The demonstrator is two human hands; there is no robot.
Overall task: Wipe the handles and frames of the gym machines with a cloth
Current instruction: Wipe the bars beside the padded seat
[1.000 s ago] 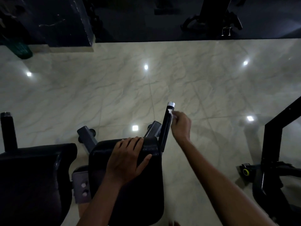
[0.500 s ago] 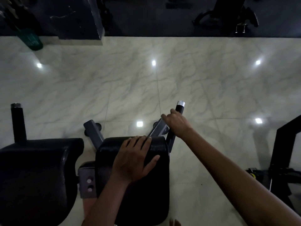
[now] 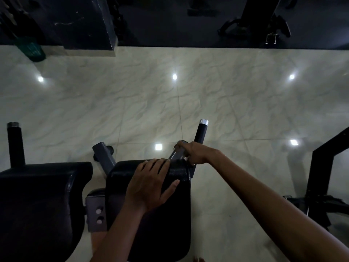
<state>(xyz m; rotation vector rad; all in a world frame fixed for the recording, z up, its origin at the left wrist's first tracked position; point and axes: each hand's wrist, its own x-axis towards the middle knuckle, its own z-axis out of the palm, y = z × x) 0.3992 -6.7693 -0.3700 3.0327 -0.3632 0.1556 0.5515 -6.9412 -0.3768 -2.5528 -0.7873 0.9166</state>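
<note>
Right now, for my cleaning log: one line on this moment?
left hand flat on black pad | right hand grips grey frame bar | cloth unseen

Dim, underexposed frame. Glossy cream marble-tile floor (image 3: 226,103) mirroring ceiling spots as small blown-out white glare points (image 3: 174,76). Black padded machine cushions (image 3: 37,205) and dark far wall strip (image 3: 170,19) crushing into near-black, detail getting lost. Soft shadows falling right of bare forearm. Wide-angle lens bending edges outward. Focus holding acceptable mid-frame, corners softening.
</note>
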